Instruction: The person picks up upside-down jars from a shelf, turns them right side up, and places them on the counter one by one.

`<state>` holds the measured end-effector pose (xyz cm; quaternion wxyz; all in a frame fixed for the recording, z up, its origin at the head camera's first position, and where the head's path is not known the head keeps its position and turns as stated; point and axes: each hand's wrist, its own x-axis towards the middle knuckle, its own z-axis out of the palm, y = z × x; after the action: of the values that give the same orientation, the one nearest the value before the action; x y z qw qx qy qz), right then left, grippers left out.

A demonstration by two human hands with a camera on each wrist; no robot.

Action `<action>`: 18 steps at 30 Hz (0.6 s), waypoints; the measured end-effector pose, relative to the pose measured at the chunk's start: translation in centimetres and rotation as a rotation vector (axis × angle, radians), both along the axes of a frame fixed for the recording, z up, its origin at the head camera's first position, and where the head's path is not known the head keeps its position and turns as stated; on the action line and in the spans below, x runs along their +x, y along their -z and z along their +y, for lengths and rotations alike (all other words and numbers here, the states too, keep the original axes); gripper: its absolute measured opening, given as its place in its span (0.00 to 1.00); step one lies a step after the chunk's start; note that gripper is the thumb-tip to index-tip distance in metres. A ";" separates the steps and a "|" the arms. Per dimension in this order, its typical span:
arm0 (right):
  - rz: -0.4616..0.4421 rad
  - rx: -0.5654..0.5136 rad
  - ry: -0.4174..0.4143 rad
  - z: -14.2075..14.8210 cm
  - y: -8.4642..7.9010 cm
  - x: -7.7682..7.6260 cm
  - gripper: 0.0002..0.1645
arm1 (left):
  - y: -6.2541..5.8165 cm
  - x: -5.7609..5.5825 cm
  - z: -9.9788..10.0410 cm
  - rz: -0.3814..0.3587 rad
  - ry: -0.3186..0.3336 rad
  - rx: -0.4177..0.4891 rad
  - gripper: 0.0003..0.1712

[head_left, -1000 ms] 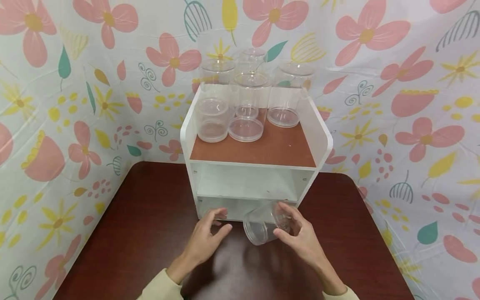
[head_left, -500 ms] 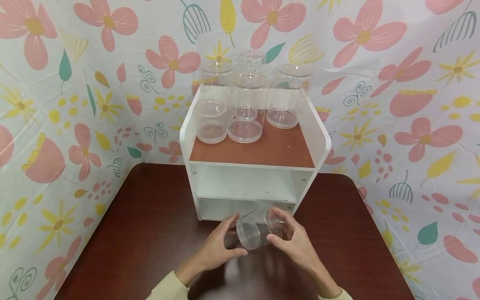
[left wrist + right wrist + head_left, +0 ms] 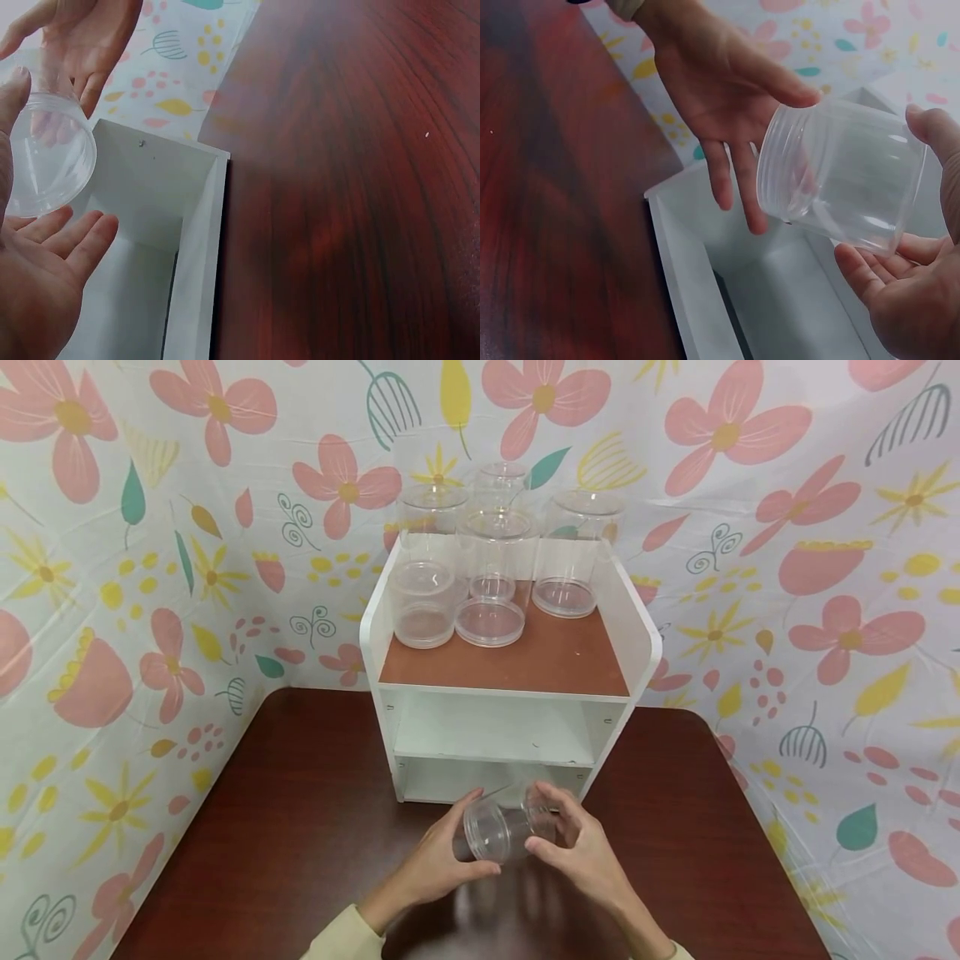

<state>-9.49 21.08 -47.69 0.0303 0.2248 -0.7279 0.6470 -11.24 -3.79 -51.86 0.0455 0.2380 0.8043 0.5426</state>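
A clear plastic jar [image 3: 498, 831] lies tilted on its side in the air, above the table in front of the white shelf unit. My right hand [image 3: 581, 847] grips it by its base end, thumb and fingers on opposite sides, as the right wrist view shows. The jar's ribbed rim [image 3: 772, 165] faces left. Close by that rim is my left hand [image 3: 435, 860], its fingers extended and spread, with the thumb tip right at the rim. In the left wrist view, the left fingers [image 3: 86, 240] stretch out below the jar's round end.
Several clear jars, among them a front-left jar [image 3: 423, 627] and a right-hand jar [image 3: 566, 597], stand on the shelf unit's brown top [image 3: 555, 660]. Below are two white compartments. The unit rests on a dark red-brown table [image 3: 300, 793] before a floral cloth [image 3: 247, 527].
The jar in my right hand has shifted left and slightly down, away from the shelf. My left hand has moved right until it is beside the rim.
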 end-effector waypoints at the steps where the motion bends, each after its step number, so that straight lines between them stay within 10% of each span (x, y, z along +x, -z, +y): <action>1: -0.006 0.007 0.004 0.0 0.0 0.0 0.41 | 0.0 0.0 0.0 0.002 -0.001 0.005 0.58; 18: 0.105 0.045 0.158 1.4 -2.4 -0.6 0.34 | -0.6 0.2 -1.0 -0.009 0.008 0.198 0.55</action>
<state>-10.06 22.47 -45.33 0.1143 0.2007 -0.7551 0.6135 -11.01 -4.77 -51.23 0.0275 0.2419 0.7456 0.6204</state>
